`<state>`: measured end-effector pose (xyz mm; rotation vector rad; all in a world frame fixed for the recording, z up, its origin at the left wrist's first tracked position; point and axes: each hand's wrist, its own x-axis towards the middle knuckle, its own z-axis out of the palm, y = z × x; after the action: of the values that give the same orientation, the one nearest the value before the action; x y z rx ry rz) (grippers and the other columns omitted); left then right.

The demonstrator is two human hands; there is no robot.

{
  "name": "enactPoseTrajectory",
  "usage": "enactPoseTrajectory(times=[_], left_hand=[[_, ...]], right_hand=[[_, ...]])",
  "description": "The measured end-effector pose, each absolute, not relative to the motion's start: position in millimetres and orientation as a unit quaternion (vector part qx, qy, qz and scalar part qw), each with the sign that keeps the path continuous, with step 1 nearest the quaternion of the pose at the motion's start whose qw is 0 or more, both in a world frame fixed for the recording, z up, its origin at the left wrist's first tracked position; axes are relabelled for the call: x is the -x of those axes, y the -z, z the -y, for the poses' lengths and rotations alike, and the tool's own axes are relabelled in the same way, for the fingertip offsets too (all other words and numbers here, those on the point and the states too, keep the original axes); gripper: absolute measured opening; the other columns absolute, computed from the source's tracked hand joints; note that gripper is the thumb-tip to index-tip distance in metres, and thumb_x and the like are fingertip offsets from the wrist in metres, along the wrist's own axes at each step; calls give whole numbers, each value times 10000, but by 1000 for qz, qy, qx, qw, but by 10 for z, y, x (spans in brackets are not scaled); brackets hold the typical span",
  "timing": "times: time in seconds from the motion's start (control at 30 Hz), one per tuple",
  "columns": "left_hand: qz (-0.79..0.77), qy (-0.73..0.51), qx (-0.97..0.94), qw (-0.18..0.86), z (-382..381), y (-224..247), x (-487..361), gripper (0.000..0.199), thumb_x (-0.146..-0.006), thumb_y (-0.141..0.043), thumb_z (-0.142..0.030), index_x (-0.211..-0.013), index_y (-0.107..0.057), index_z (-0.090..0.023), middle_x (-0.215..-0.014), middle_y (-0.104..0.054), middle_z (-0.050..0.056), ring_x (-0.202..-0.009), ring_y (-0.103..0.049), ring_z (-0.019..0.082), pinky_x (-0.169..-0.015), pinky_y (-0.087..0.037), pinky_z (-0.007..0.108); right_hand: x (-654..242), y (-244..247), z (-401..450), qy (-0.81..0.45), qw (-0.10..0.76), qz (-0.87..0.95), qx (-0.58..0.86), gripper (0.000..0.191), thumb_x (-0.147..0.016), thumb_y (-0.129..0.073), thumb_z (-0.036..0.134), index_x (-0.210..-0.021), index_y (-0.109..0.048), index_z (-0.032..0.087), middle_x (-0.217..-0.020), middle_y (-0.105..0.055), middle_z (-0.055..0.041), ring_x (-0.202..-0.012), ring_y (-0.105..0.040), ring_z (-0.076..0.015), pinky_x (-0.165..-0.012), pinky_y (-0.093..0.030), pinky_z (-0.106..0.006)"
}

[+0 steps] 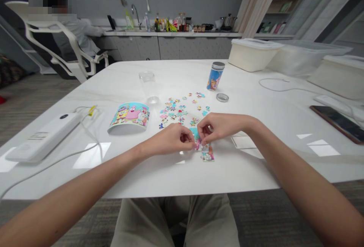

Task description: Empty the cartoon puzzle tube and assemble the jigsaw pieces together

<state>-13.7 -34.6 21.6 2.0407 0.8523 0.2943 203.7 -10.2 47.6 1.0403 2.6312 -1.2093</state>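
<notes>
A partly joined jigsaw puzzle lies flat on the white table near its front edge. My left hand is closed in a pinch at the puzzle's left side, its fingertips on a puzzle piece. From the right, my right hand pinches at the same section, thumb and fingers together; both hands hide much of it. Loose jigsaw pieces are scattered just beyond the hands. To the left, a curved picture card with cartoon figures rests on the table.
A clear plastic jar and a blue printed can stand farther back, with a metal lid nearby. A white power strip with cables lies left, a phone right. Storage boxes line the back right. A person sits back left.
</notes>
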Motion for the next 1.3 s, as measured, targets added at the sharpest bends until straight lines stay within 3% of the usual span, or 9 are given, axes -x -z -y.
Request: enactPoseTrajectory(times=[0.13, 0.4, 0.5, 0.8, 0.97, 1.3], left_hand=[[-369, -109, -817, 430, 381, -211, 125, 170, -743, -627, -289, -671, -682, -145, -508, -365, -73, -497, -263, 63, -481, -244, 214], [-384, -133, -823, 398, 444, -167, 76, 302, -750, -597, -289, -494, -506, -159, -479, -294, -71, -486, -239, 65, -453, -203, 220], [-381, -158, -830, 376, 454, -141, 59, 296, -744, -612, -263, -495, -487, -162, -467, -342, -73, -476, -278, 62, -467, -238, 216], [-265, -199, -910, 248, 417, -100, 95, 202, -833, -643, -338, -741, -674, -161, -556, -518, -48, -494, -406, 70, -542, -324, 213], [-191, -162, -939, 236, 411, -134, 97, 269, -895, -549, -232, -671, -685, -174, -596, -563, -15, -501, -430, 72, -530, -316, 214], [-164, -128, -942, 262, 401, -165, 126, 236, -892, -502, -159, -794, -713, -199, -732, -639, 10, -590, -513, 89, -565, -352, 210]], right_hand=[[-2023, -430, 104, 402, 62, -845, -347, 191, -723, -689, 345, -767, -643, 165, -668, -612, 8, -604, -523, -113, -562, -369, -243], [-2022, -397, 101, 405, 71, -841, -351, 181, -726, -686, 345, -758, -616, 181, -666, -574, 18, -610, -506, -115, -553, -358, -245], [-2023, -407, 107, 403, 75, -841, -353, 190, -716, -701, 348, -758, -616, 183, -666, -560, 21, -603, -494, -112, -548, -350, -245], [-2027, -397, 98, 405, 73, -842, -349, 218, -711, -712, 362, -774, -605, 183, -659, -536, 31, -604, -480, -112, -557, -345, -254], [-2026, -391, 91, 409, 69, -841, -348, 204, -731, -690, 362, -764, -600, 182, -669, -550, 26, -611, -488, -111, -565, -349, -252], [-2035, -386, 96, 416, 71, -834, -354, 210, -698, -719, 346, -752, -589, 190, -646, -523, 37, -598, -472, -105, -539, -329, -243]])
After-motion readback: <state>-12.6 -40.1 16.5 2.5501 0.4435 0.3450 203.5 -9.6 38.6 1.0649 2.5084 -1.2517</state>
